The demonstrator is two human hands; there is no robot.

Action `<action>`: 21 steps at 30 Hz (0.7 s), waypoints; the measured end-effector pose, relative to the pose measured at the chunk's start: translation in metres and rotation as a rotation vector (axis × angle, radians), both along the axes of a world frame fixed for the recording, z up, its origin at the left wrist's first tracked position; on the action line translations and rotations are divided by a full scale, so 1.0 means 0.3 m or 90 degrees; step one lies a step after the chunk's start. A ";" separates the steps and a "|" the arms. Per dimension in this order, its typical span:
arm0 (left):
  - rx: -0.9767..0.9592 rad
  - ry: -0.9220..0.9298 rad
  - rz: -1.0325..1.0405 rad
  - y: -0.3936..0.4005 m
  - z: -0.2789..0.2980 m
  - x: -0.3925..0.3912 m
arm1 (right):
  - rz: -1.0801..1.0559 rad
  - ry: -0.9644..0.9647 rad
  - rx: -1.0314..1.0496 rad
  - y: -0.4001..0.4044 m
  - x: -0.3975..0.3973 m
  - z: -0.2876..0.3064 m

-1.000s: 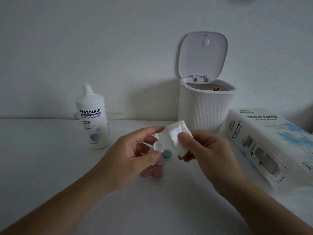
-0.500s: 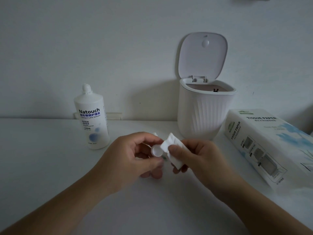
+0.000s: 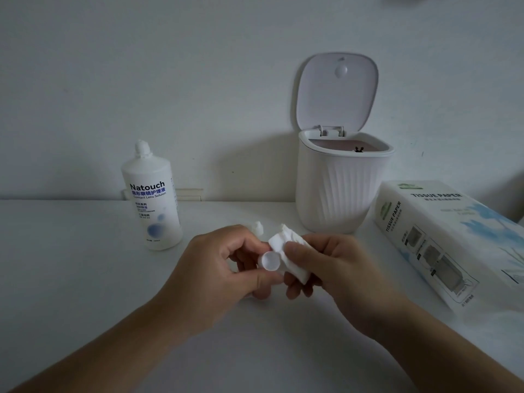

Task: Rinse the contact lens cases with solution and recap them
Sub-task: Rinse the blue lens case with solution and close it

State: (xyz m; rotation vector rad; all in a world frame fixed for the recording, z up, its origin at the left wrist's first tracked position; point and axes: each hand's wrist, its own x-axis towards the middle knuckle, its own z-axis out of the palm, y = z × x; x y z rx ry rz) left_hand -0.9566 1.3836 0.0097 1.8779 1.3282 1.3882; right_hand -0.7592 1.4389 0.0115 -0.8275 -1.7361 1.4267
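My left hand (image 3: 224, 275) pinches a small white lens case cap (image 3: 270, 260) between thumb and fingers, its hollow side facing me. My right hand (image 3: 326, 268) grips a folded white tissue (image 3: 286, 246) and holds it against the cap's right edge. A white Natouch solution bottle (image 3: 153, 199) stands upright, closed, to the left behind my hands. Another small white piece (image 3: 257, 227) lies on the table just behind my left hand. The coloured lens case parts are hidden under my hands.
A white ribbed desktop bin (image 3: 340, 191) stands at the back with its lid (image 3: 337, 92) flipped up. A tissue paper box (image 3: 453, 236) lies at the right. The white table (image 3: 71, 265) meets a pale wall behind.
My two hands have come together and sunk lower, covering the coloured case parts. The tissue, held apart from the cap before, now touches it.
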 end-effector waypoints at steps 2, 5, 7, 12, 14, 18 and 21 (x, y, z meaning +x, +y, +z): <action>0.022 0.007 -0.001 -0.001 -0.005 0.008 | -0.006 0.023 -0.006 0.001 -0.002 -0.006; 0.029 0.029 0.013 0.012 -0.002 -0.002 | -0.008 -0.039 0.034 0.002 0.002 -0.005; 0.038 0.088 0.017 0.019 0.000 -0.021 | 0.024 -0.117 0.060 0.000 0.008 0.000; 0.053 0.147 -0.015 0.018 0.011 -0.042 | 0.030 -0.177 0.116 0.000 0.017 0.004; 0.068 0.104 0.015 0.017 0.011 -0.034 | -0.043 -0.124 0.160 0.005 0.014 0.000; 0.061 0.049 -0.002 0.016 0.004 -0.024 | -0.181 -0.103 0.345 0.000 -0.005 -0.020; 0.070 0.059 0.036 0.018 0.008 -0.036 | -0.263 -0.066 0.395 0.011 -0.003 -0.020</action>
